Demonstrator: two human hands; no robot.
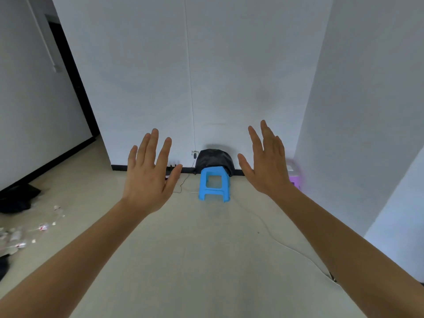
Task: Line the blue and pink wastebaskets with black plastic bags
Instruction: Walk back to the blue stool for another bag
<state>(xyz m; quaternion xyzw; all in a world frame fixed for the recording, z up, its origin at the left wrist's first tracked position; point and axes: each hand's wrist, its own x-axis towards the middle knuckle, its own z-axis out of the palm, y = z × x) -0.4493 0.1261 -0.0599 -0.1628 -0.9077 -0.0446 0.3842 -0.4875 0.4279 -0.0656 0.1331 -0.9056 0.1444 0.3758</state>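
Note:
My left hand (pixel 149 173) and my right hand (pixel 267 164) are stretched out in front of me, palms forward, fingers spread, nothing in them. Between them, at the foot of the far wall, stands a blue plastic stool (pixel 214 187). Behind the stool a round container covered by a black plastic bag (pixel 214 159) leans against the wall; its own colour is hidden. A pink-purple plastic object (pixel 294 176), blurred, peeks out behind my right hand near the right corner. Whether it is a wastebasket I cannot tell.
A white cable (pixel 275 239) runs across the beige floor from the stool toward the lower right. Dark black plastic (pixel 18 198) and scattered small litter (pixel 34 228) lie at the left. A dark doorway (pixel 68 76) opens at the left; white walls close in ahead and right.

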